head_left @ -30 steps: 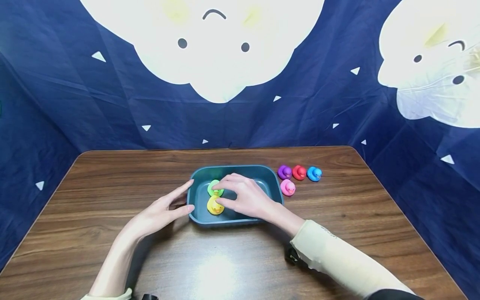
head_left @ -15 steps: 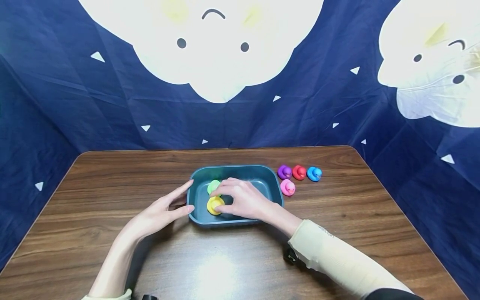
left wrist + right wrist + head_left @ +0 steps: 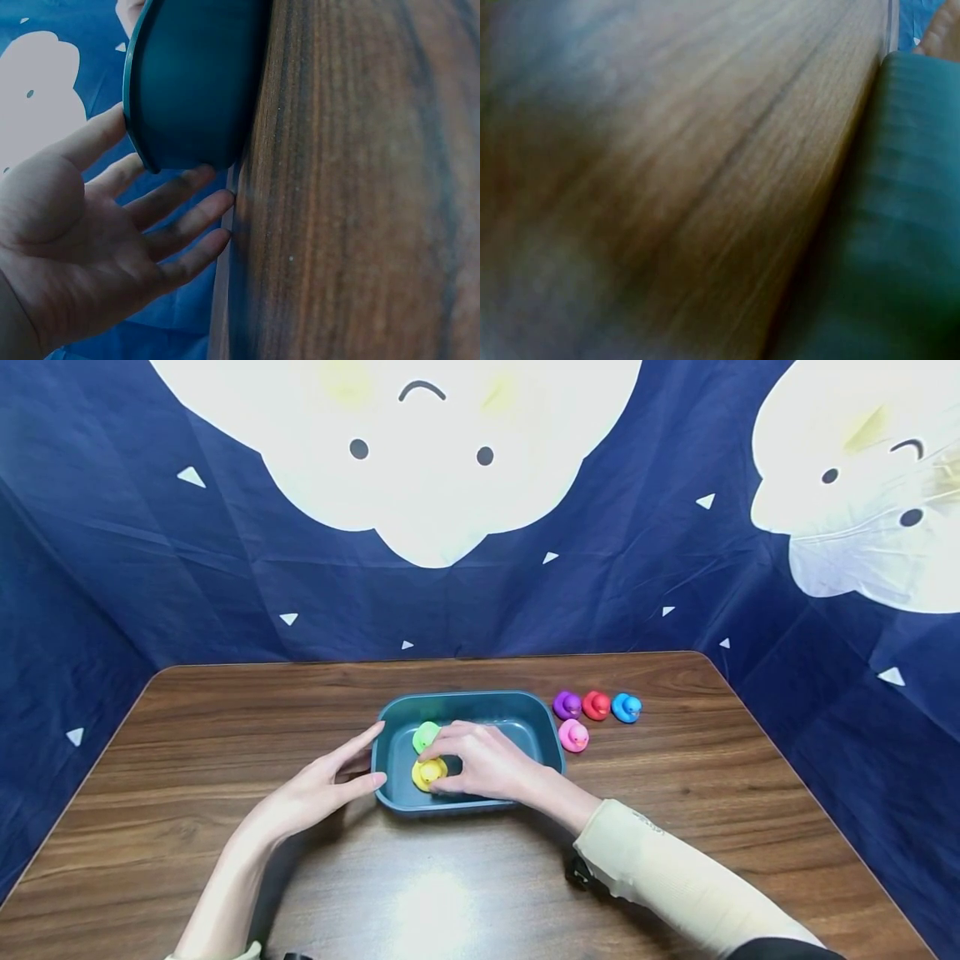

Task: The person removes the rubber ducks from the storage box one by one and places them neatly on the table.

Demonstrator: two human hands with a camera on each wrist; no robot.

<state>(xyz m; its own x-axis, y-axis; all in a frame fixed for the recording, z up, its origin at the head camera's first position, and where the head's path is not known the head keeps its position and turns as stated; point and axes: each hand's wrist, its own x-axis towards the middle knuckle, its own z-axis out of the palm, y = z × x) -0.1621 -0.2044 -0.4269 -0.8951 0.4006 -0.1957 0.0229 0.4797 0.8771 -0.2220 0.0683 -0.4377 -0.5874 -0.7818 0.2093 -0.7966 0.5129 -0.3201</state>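
As seen from the head camera, teal tub [image 3: 480, 703] on the table [image 3: 735, 810], long axis running left to right. In the left half of the tub, toward its near wall, yellow duck [image 3: 430, 773], looking nearly round from above, so no clear long axis; beak partly screened by fingers, cannot tell which way pointing. Just beyond, also inside the tub, green duck [image 3: 425, 735]. Over the tub, right hand [image 3: 486, 762] held narrow, thumb and fingertips curved around the yellow duck, pinching its sides. At the tub's left end, left hand [image 3: 322, 785] set wide, thumb and forefinger apart, tips touching the rim. Outside the tub, near its far right corner, purple duck [image 3: 567, 705], red duck [image 3: 596, 705] and blue duck [image 3: 626, 707] in a row leading away, with pink duck [image 3: 573, 736] just nearer than the purple one. From the left wrist, left hand with fingers spread, thumb against the tub's rim, others fanned beside its end. From the right wrist, blurred tabletop beside the tub's wall; cannot tell the right hand's grip there.
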